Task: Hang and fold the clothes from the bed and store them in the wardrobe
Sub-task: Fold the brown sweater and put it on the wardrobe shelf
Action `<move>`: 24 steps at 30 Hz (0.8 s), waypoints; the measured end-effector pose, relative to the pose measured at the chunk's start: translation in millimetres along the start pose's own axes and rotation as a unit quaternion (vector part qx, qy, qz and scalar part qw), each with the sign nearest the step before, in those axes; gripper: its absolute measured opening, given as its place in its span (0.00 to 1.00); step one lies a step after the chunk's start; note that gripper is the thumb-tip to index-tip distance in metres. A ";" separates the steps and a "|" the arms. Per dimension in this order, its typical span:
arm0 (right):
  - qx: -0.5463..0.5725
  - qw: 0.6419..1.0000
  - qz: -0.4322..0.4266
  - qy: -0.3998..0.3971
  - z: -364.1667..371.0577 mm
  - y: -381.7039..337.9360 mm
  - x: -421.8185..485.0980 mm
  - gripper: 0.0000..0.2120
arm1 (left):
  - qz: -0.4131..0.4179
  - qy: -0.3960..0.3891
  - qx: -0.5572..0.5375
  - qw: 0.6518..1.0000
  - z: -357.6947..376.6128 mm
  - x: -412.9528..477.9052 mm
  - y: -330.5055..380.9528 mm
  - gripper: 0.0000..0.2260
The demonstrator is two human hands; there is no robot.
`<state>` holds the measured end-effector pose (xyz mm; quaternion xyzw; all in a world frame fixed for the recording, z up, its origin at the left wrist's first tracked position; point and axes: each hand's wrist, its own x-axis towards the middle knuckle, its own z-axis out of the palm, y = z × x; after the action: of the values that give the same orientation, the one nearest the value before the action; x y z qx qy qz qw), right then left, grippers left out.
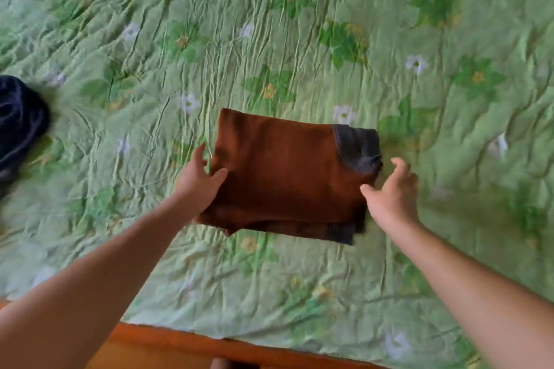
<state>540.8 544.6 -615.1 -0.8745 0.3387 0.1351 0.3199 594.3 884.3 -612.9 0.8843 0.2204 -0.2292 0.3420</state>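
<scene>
— Forearms [90,293] come in closest; what are the hands doing?
— Left hand [199,181] rests at the left edge of the folded brown garment [284,174], thumb on top, fingers spread. Right hand [389,198] hovers just beside the right edge, fingers loosely spread, holding nothing.
— And the garment?
— Lying on the green bed [299,39]; a dark garment [21,123] sits far left.

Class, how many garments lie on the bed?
2: a folded brown garment at the centre, a dark garment at the left edge; others may lie outside the view.
</scene>
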 end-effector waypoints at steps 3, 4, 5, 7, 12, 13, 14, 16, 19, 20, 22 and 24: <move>-0.141 0.961 -0.217 0.096 21.8 -16.0 -20.7 0.34 | 0.151 0.052 0.147 0.976 13.3 1.8 -5.1 0.36; -0.185 0.938 -0.285 0.075 33.6 -20.2 -24.2 0.34 | 0.223 0.076 0.211 0.949 19.1 4.1 -4.6 0.36; -0.234 0.912 -0.333 0.045 45.7 -24.9 -25.1 0.35 | 0.288 0.095 0.267 0.915 25.6 7.4 -3.0 0.36; -0.321 0.868 -0.379 0.015 64.8 -32.6 -14.5 0.37 | 0.368 0.104 0.339 0.860 41.0 16.7 -0.1 0.37; -0.359 0.856 -0.370 0.045 103.9 -30.8 36.2 0.39 | 0.371 0.102 0.346 0.856 70.1 49.8 -13.6 0.36; -0.360 0.852 -0.377 0.056 110.9 -25.7 42.6 0.39 | 0.376 0.102 0.346 0.854 72.0 56.3 -16.5 0.36; -0.360 0.848 -0.383 0.067 116.0 -22.2 46.8 0.39 | 0.381 0.098 0.346 0.852 73.0 61.4 -17.1 0.36; -0.357 0.848 -0.386 0.073 119.6 -23.4 50.3 0.39 | 0.378 0.081 0.345 0.855 71.9 67.0 -13.6 0.35; -0.348 0.856 -0.378 0.061 111.7 -28.1 39.4 0.39 | 0.364 0.055 0.328 0.870 62.7 59.3 -8.0 0.34; -0.344 0.859 -0.376 0.057 106.9 -26.2 34.4 0.39 | 0.363 0.052 0.313 0.876 58.4 54.7 -8.7 0.34; -0.340 0.861 -0.374 0.049 95.5 -12.0 23.6 0.39 | 0.379 0.060 0.292 0.876 52.4 41.1 -19.0 0.33; -0.348 0.859 -0.374 0.047 90.3 8.6 18.3 0.39 | 0.394 0.060 0.296 0.868 51.7 31.6 -36.4 0.33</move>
<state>546.6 589.2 -695.9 -0.9950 -0.0680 0.0733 0.0053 586.5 879.5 -683.0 0.9694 -0.2048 -0.0766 0.1120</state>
